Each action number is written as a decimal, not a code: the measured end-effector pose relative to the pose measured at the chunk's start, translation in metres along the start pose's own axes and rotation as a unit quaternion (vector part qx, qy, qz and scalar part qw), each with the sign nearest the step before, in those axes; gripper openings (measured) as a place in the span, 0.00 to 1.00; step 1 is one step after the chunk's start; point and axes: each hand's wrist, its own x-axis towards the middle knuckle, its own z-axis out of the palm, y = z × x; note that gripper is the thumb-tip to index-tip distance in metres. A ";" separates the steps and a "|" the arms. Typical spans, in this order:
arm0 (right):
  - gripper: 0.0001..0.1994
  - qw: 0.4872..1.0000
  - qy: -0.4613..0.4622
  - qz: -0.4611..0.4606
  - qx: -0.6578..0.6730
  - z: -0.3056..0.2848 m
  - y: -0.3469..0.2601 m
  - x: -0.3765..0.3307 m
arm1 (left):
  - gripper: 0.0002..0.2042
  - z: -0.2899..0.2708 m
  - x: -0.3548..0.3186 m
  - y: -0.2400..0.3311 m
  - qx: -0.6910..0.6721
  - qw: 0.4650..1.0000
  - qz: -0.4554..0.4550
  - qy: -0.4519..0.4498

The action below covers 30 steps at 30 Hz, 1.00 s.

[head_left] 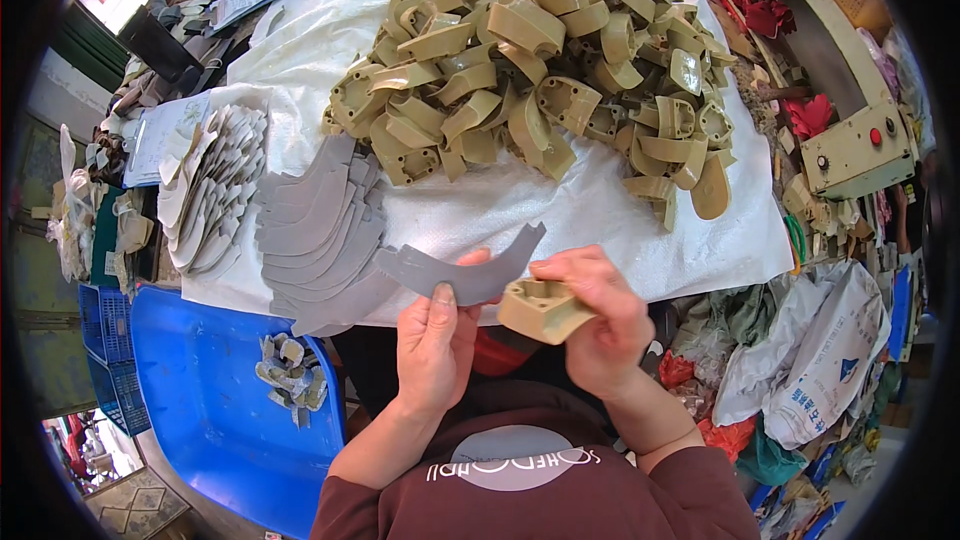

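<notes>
My left hand (436, 348) pinches a curved grey strip (465, 275), thumb on its face, its two ends rising to either side. In my right hand (604, 315) is a tan plastic part (540, 314) with a hollow, holed top, held just below the strip's right end. Whether the two touch, I cannot tell. Left of my hands lies a fanned stack of similar grey strips (318, 240). Beyond them spreads a large heap of tan plastic parts (540, 25) like the one I hold.
A white sheet (480, 210) covers the table. Paler curved pieces (210, 185) are stacked at the left. A blue tub (220, 440) with several pieces (292, 375) stands below left. At right are a control box with a red button (860, 150) and white sacks (820, 360).
</notes>
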 end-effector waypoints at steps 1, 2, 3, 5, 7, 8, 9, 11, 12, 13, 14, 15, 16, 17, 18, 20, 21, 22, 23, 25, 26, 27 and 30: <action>0.21 1.000 0.009 -0.019 -0.018 0.006 0.004 -0.003 | 0.20 0.004 -0.002 0.003 -0.015 1.000 -0.015 -0.015; 0.21 0.999 0.017 -0.037 -0.033 0.010 0.007 -0.006 | 0.20 0.007 -0.004 0.006 -0.028 0.999 -0.030 -0.027; 0.22 0.998 0.014 -0.051 -0.045 0.010 0.008 -0.007 | 0.20 0.008 -0.004 0.008 -0.021 0.999 -0.031 -0.036; 0.22 0.997 0.011 -0.055 -0.058 0.012 0.005 -0.004 | 0.21 0.009 -0.004 0.010 -0.008 0.998 -0.031 -0.055; 0.23 0.996 0.008 -0.058 -0.067 0.013 0.005 -0.004 | 0.21 0.008 -0.007 0.009 -0.006 0.998 -0.030 -0.047; 0.23 0.996 0.006 -0.058 -0.071 0.013 0.006 -0.005 | 0.21 0.008 -0.008 0.008 -0.006 0.999 -0.029 -0.044; 0.23 0.996 0.005 -0.059 -0.074 0.013 0.007 -0.005 | 0.21 0.009 -0.008 0.008 -0.003 0.999 -0.027 -0.045; 0.23 0.996 0.002 -0.054 -0.076 0.013 0.007 -0.006 | 0.21 0.012 -0.008 0.009 0.004 0.999 -0.023 -0.047; 0.23 0.996 0.001 -0.051 -0.077 0.012 0.007 -0.006 | 0.21 0.013 -0.007 0.009 0.013 0.999 -0.021 -0.047; 0.23 0.995 0.002 -0.051 -0.083 0.013 0.008 -0.006 | 0.21 0.012 -0.007 0.008 0.021 0.998 -0.020 -0.047; 0.23 0.995 0.004 -0.051 -0.088 0.013 0.008 -0.006 | 0.21 0.012 -0.008 0.008 0.030 0.998 -0.018 -0.047; 0.22 0.994 0.006 -0.051 -0.093 0.014 0.009 -0.005 | 0.21 0.011 -0.009 0.007 0.057 0.998 -0.016 -0.028; 0.22 0.994 0.012 -0.056 -0.095 0.016 0.010 -0.005 | 0.21 0.009 -0.011 0.004 0.084 0.996 -0.014 -0.009; 0.22 0.993 0.018 -0.060 -0.097 0.020 0.011 -0.004 | 0.21 0.009 -0.012 0.005 0.100 0.995 -0.006 -0.001; 0.22 0.993 0.024 -0.065 -0.098 0.021 0.012 -0.002 | 0.21 0.009 -0.012 0.005 0.115 0.993 0.001 0.008; 0.23 0.987 0.006 -0.075 -0.139 0.019 0.012 0.002 | 0.21 0.010 -0.011 0.008 0.122 0.992 0.028 0.000; 0.23 0.984 -0.003 -0.081 -0.160 0.018 0.012 0.004 | 0.20 0.008 -0.011 0.007 0.134 0.990 0.041 -0.003; 0.22 0.984 -0.001 -0.077 -0.160 0.017 0.013 0.003 | 0.20 0.005 -0.010 0.005 0.146 0.988 0.054 -0.006; 0.21 0.984 -0.001 -0.074 -0.161 0.017 0.014 0.002 | 0.19 0.004 -0.009 0.005 0.157 0.985 0.068 -0.009; 0.20 0.981 -0.011 -0.072 -0.180 0.015 0.014 0.001 | 0.17 0.008 -0.003 0.016 0.262 0.956 0.132 0.013; 0.19 0.977 -0.021 -0.073 -0.198 0.011 0.013 0.001 | 0.15 0.009 0.000 0.021 0.313 0.935 0.163 0.023; 0.17 0.973 -0.031 -0.074 -0.217 0.009 0.011 0.001 | 0.12 0.000 0.002 0.023 0.355 0.913 0.196 0.039; 0.16 0.938 -0.112 -0.035 -0.327 0.002 -0.012 0.009 | 0.10 0.010 -0.003 0.040 0.482 0.867 0.122 0.044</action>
